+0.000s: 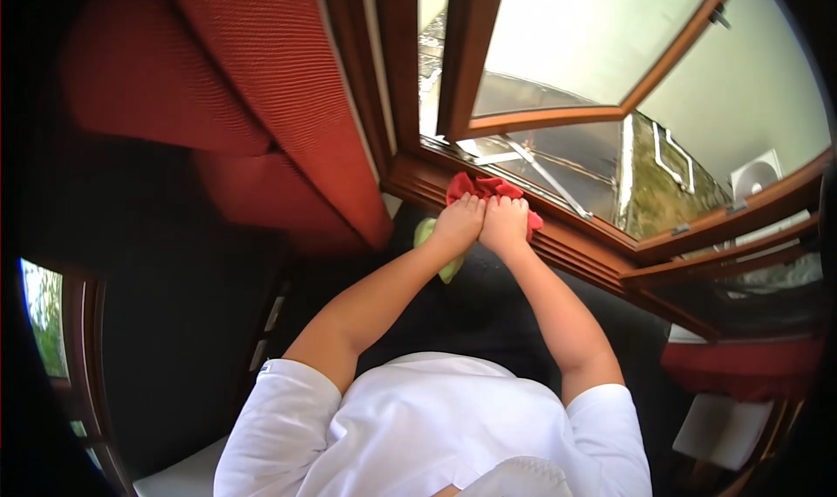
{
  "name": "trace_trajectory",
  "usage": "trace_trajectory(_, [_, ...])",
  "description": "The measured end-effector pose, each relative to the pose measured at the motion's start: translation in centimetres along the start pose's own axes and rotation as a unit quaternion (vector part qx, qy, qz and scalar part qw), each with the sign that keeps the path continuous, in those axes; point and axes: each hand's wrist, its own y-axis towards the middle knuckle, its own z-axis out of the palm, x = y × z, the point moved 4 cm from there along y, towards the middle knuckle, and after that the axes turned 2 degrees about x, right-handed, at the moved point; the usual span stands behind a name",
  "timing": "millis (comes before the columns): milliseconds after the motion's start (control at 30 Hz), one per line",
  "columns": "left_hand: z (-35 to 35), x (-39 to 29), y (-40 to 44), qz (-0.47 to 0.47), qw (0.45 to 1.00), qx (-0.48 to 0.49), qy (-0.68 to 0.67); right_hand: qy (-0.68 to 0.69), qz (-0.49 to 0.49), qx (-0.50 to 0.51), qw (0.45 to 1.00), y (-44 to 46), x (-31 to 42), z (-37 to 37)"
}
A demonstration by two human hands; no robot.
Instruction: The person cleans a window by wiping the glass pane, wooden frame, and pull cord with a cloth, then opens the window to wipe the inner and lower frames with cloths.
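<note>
Both my hands are side by side at the wooden window sill (575, 255), touching each other. My left hand (459, 224) has its fingers closed over a red cloth (475, 186) that lies on the sill. Pressed on the same cloth, my right hand (506, 224) has its fingers curled into it. The cloth shows above both hands and to the right of my right hand. A yellow-green cloth (449, 268) shows below my left hand and behind my wrist; what supports it is hidden.
Beyond the sill stands an open wooden-framed window (549, 119) with a metal stay (549, 179). Red curtain (279, 78) hangs on the left. At the right are another window frame (741, 257) and a red fabric item (741, 366). Outside is an air-conditioner unit (756, 176).
</note>
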Motion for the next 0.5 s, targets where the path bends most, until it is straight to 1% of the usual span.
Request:
trace_trajectory(67, [-0.8, 3.3, -1.0, -0.033, 0.999, -0.008, 0.006, -0.007, -0.04, -0.031, 0.999, 1.9, 3.1, -0.3])
trace_trajectory(100, [-0.6, 4.9, -1.5, -0.042, 0.999, -0.015, 0.013, -0.013, -0.049, -0.018, 0.999, 3.0, 4.5, -0.1])
trace_trajectory(133, [-1.5, 6.0, -1.8, -0.049, 0.998, -0.022, 0.02, -0.012, -0.05, -0.032, 0.998, 3.9, 5.9, -0.1])
trace_trajectory(167, [-1.8, 7.3, -2.1, -0.099, 0.994, 0.032, -0.024, -0.012, -0.05, -0.045, 0.998, 4.8, 7.2, 0.1])
trace_trajectory(200, [-1.8, 8.7, -2.4, -0.124, 0.991, 0.05, -0.015, -0.012, -0.05, -0.057, 0.997, 5.5, 8.4, 0.4])
trace_trajectory(267, [-1.7, 11.3, -3.0, -0.171, 0.982, 0.085, 0.003, 0.036, -0.047, -0.08, 0.995, 7.1, 10.8, 0.8])
trace_trajectory(300, [-1.7, 12.0, -3.2, -0.17, 0.982, 0.079, 0.004, 0.06, -0.043, -0.092, 0.993, 7.6, 11.4, 1.0])
trace_trajectory(367, [-1.4, 12.6, -3.4, -0.159, 0.985, 0.067, 0.004, 0.087, -0.086, -0.14, 0.983, 7.8, 11.4, 1.0])
trace_trajectory(433, [-0.9, 12.7, -3.5, -0.187, 0.981, 0.042, 0.006, 0.135, -0.137, -0.169, 0.967, 7.2, 10.7, 0.5])
trace_trajectory(467, [-0.5, 12.4, -3.7, -0.202, 0.979, 0.03, 0.003, 0.159, -0.141, -0.16, 0.964, 7.0, 10.1, 0.3])
trace_trajectory(500, [-0.8, 12.1, -3.9, -0.162, 0.986, 0.007, 0.038, 0.182, -0.145, -0.152, 0.961, 6.7, 9.8, 0.0])
